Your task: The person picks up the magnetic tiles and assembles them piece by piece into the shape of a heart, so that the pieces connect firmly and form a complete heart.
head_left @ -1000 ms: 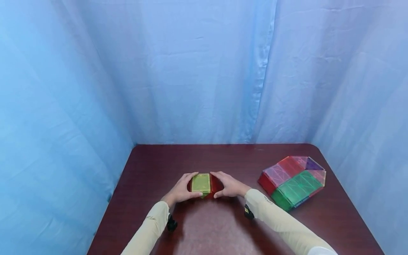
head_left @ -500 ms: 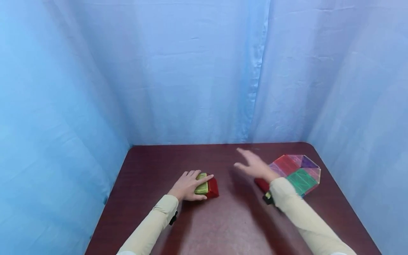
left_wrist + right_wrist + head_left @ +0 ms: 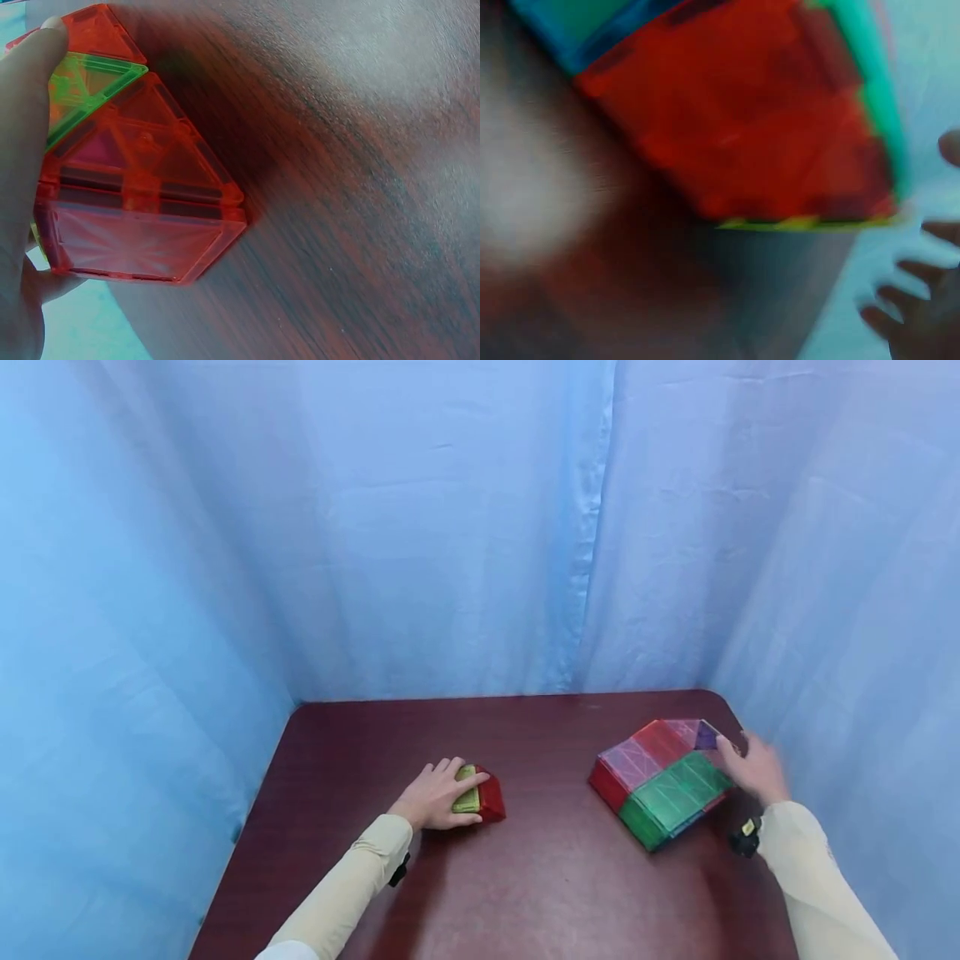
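Note:
My left hand (image 3: 438,796) grips a small block of translucent magnetic tiles on the table, its yellow top square (image 3: 467,793) partly under the fingers. A red end (image 3: 492,797) sticks out to the right of the hand. In the left wrist view the thumb (image 3: 46,49) lies on a green triangle (image 3: 94,79) between red ones. My right hand (image 3: 757,768), blurred, is at the right end of a larger magnetic-tile structure (image 3: 678,789) with green, red, pink and purple tiles. Its fingers (image 3: 911,296) appear spread and apart from the red side (image 3: 742,112) in the right wrist view.
The dark reddish-brown table (image 3: 555,893) carries both tile builds, with a gap of bare wood between them. Blue curtains (image 3: 435,527) hang behind the table and along both sides. My right forearm (image 3: 817,868) reaches over the table's right edge.
My right hand has let go of the small block and swung right, past the larger structure, to its far right end. My left hand stays on the small block, fingers now more over its top.

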The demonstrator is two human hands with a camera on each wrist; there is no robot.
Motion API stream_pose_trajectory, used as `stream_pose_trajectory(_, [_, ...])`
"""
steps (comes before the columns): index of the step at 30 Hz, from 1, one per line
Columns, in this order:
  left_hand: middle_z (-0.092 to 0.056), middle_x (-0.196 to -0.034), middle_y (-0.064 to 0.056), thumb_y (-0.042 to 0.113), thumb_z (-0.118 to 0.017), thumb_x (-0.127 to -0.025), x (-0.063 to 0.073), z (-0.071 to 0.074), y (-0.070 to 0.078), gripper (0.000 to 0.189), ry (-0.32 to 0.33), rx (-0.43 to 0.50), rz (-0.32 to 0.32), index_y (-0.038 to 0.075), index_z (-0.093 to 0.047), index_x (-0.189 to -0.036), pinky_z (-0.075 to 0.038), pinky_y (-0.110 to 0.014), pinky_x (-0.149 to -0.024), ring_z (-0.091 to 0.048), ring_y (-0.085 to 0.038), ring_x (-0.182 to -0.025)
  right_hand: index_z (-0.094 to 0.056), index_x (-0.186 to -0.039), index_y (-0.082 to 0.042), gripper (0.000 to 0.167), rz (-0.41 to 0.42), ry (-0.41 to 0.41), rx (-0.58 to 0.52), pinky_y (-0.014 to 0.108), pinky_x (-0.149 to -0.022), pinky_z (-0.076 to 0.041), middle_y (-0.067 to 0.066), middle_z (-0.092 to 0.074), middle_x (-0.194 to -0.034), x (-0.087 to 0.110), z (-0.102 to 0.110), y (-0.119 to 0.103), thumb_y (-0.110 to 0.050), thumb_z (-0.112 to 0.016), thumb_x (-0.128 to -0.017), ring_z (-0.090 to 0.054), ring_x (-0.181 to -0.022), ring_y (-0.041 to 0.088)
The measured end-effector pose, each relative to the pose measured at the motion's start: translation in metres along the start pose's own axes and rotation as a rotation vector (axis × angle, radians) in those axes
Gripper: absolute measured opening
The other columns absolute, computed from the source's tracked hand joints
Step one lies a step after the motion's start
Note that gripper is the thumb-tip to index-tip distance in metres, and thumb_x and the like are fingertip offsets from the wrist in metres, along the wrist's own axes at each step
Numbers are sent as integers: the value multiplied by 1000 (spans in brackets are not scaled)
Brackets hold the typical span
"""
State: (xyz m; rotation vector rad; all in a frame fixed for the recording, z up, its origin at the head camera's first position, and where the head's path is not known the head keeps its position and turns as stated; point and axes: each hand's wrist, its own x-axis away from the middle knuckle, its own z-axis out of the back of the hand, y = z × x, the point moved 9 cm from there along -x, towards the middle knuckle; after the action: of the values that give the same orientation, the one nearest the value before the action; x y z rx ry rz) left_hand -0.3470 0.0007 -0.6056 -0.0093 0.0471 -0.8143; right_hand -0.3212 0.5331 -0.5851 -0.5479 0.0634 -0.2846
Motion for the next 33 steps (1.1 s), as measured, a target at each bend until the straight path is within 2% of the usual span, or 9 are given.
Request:
stream_pose_trajectory(3, [-50, -138, -8, 74, -55, -90, -1, 0, 0, 73, -10, 21, 10, 40, -42, -153, -50, -48, -98, -52, -26, -120, -15, -155, 13, 86, -43, -25, -112, 74, -103, -33, 47, -29, -147, 4, -20, 16, -56, -28, -106, -32, -131, 65])
stream_pose_trajectory(6, [-50, -136, -8, 74, -54, -90, -3, 3, -1, 73, -3, 75, 24, 38, -41, -153, -51, -46, -95, -53, -25, -117, -12, -158, 8, 84, -83, 11, -182, 74, -106, -30, 45, -25, -151, 6, -29, 22, -57, -27, -106, -29, -136, 64])
stream_pose_trajectory(9, [-50, -134, -7, 73, -54, -90, -7, 8, -7, 73, 2, 224, 89, 39, -41, -153, -53, -41, -87, -54, -22, -109, -13, -158, 7, 82, -64, 39, -195, 74, -107, -29, 45, -26, -151, 5, -32, 18, -55, -27, -106, -28, -136, 64])
stream_pose_trajectory(12, [-49, -132, -6, 74, -56, -89, -11, 11, -17, 73, 5, 417, 198, 40, -40, -153, -53, -36, -80, -54, -17, -102, -15, -158, 6, 82, -28, 19, -198, 74, -106, -29, 44, -27, -151, 3, -38, 8, -55, -29, -106, -29, -136, 63])
stream_pose_trajectory(17, [-51, -127, -8, 72, -57, -90, -21, 16, -28, 73, 35, 696, 330, 39, -39, -152, -52, -39, -79, -55, -20, -96, -21, -157, 3, 80, 13, -22, -213, 72, -109, -29, 41, -29, -152, 1, -57, -17, -57, -33, -106, -30, -139, 59])
stream_pose_trajectory(23, [-55, -139, -13, 66, -51, -97, -41, 13, -32, 69, 100, 998, 418, 26, -42, -153, -48, -52, -100, -55, -31, -123, -26, -157, -1, 75, 67, -55, -220, 69, -112, -29, 37, -34, -152, 2, -82, -60, -55, -36, -106, -33, -140, 55])
stream_pose_trajectory(27, [-55, -140, -16, 63, -47, -100, -55, 0, -29, 71, 67, 1158, 477, 18, -41, -153, -46, -52, -103, -56, -32, -123, -30, -156, -4, 72, 114, -73, -256, 67, -112, -32, 32, -40, -150, 4, -101, -90, -54, -39, -106, -38, -139, 51])
stream_pose_trajectory(31, [-50, -148, -19, 60, -48, -101, -70, -13, -18, 74, 1, 1253, 464, 11, -38, -155, -42, -54, -110, -50, -35, -133, -32, -156, -7, 71, 147, -98, -299, 66, -111, -34, 29, -42, -151, 6, -118, -115, -55, -41, -105, -41, -139, 48])
stream_pose_trajectory(33, [-44, -153, -19, 61, -47, -101, -73, -21, -11, 76, -62, 1299, 464, 12, -35, -157, -45, -56, -107, -49, -36, -135, -33, -156, -9, 72, 156, -112, -311, 66, -111, -35, 28, -41, -153, 7, -125, -122, -57, -42, -104, -41, -140, 48])
